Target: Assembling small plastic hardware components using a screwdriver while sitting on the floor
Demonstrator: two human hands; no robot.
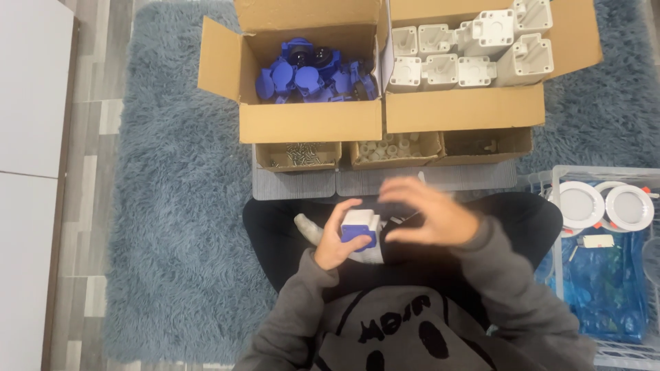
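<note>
The left hand [335, 246] pinches a small white-and-blue plastic socket part [359, 227] between its fingers over the lap. The right hand [425, 215], fingers loosely curled and blurred, touches its right side, near the open cardboard box of blue plastic caps [313, 122].

- I see a home floor used as a workbench: shaggy blue-grey rug [172, 227] on grey floorboards [96, 124].
- Cardboard boxes [309, 124] of plastic parts show assembly piecework.

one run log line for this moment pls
left hand: holds small white and blue plastic part | right hand: blurred, at part's right side | ahead: cardboard box of blue plastic parts
</note>
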